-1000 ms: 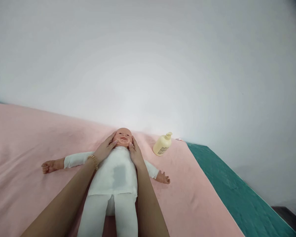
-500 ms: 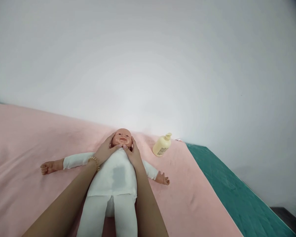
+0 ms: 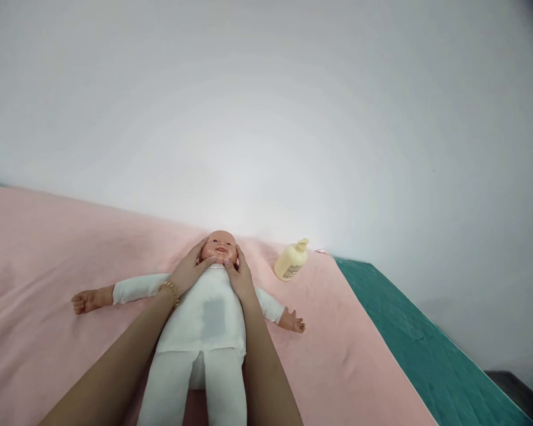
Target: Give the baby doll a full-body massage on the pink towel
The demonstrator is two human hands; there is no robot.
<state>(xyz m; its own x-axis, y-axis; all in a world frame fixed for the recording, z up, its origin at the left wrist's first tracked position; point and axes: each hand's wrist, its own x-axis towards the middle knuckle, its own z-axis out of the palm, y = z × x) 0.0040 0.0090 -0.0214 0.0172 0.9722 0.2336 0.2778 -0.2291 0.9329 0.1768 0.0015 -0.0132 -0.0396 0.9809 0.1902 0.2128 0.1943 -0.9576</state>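
A baby doll with a white cloth body lies on its back on a pink sheet, its arms spread to both sides. My left hand, with a gold bracelet at the wrist, cups the left side of the doll's head. On the other side my right hand cups the head. Both thumbs rest at the doll's chin, a little apart, and the other fingers reach up beside the cheeks, partly hidden behind the head.
A pale yellow pump bottle stands on the sheet right of the doll's head. Behind runs a plain white wall. A green surface shows past the sheet's right edge, with a dark object beyond.
My thumbs have moved apart from the middle of the doll's chin, outward along the jaw. Both hands are still around the head.
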